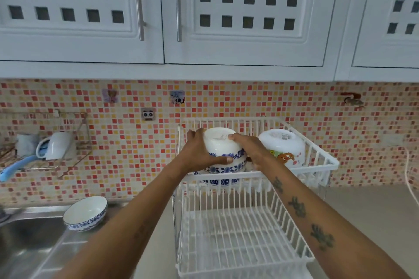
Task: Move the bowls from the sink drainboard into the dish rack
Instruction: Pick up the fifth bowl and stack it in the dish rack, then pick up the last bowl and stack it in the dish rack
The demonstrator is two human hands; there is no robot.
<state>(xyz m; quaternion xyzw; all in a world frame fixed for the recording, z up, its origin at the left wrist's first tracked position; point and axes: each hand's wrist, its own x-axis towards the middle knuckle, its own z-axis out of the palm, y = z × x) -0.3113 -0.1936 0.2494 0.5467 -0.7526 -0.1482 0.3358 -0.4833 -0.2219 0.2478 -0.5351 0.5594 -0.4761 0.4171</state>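
A white two-tier dish rack (317,166) stands on the counter against the tiled wall. In its upper tier, my left hand (199,154) and my right hand (251,150) both grip an upside-down white bowl with a blue floral band (221,145), which sits on top of other blue-patterned bowls (223,181). An upside-down white bowl with orange and green pictures (282,145) rests beside it to the right in the same tier. Left of the rack, a blue-patterned bowl (85,212) stands upright on the steel drainboard (68,247), stacked on another.
The steel sink (20,235) lies at the lower left. A wire wall shelf (45,156) holds cups and a blue-handled utensil. White cabinets (204,18) hang low overhead. The rack's lower tier (238,238) holds nothing. A white cord (409,179) hangs at the right.
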